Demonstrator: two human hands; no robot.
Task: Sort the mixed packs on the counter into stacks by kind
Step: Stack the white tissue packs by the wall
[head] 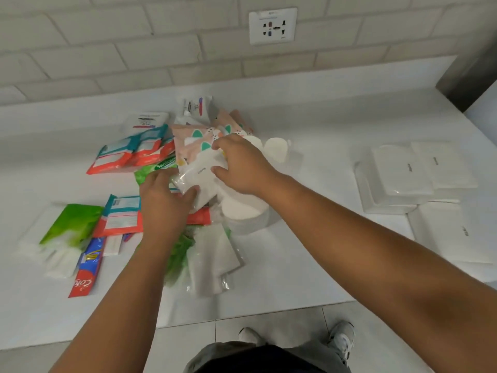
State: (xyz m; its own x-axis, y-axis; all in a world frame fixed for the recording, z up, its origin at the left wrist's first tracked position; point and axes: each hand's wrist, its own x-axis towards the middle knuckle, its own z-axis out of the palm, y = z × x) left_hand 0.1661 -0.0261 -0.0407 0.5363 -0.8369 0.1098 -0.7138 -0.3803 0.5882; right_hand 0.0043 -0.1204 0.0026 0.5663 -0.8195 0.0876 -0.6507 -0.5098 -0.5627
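A mixed heap of packs lies on the white counter (309,125). In its middle sits a clear pack of white tissues (200,173). My left hand (164,203) grips its near left edge, thumb on top. My right hand (242,165) holds its far right side, fingers curled over the top. Around it lie pink patterned packs (193,135), red-and-teal packs (129,152), green packs (72,224), a red toothpaste box (86,267) and round white pads in clear bags (242,208). White tissue packs (403,170) are gathered in a loose stack at the right.
White tubes (196,106) lie at the back of the heap near the tiled wall with a socket (273,25). A dark block (470,76) stands at the far right corner. The counter's front edge runs just above my feet.
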